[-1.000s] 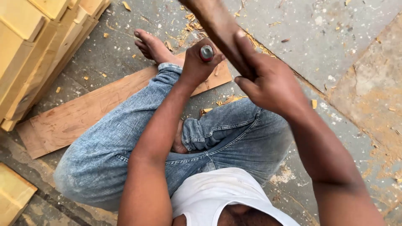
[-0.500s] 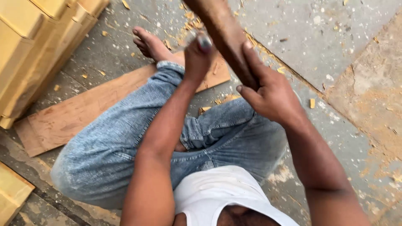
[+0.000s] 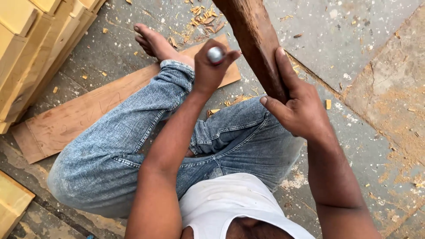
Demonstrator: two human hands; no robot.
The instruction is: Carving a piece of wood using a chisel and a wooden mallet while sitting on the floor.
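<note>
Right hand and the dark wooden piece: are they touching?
Touching. The head view shows the right hand wrapped against the dark wooden piece, thumb and fingers pressed on its lower end with no gap.

Faded blue jeans [image 3: 133, 132], white undershirt [image 3: 230, 203]

pretty open stone floor [image 3: 354, 40] off to the right, just wood chips [image 3: 199, 11] scattered about. left side's boxed in by the stacked yellow wooden blocks [image 3: 35, 48], with a flat board [image 3: 79, 119] lying under the bent leg [image 3: 133, 132].
</note>
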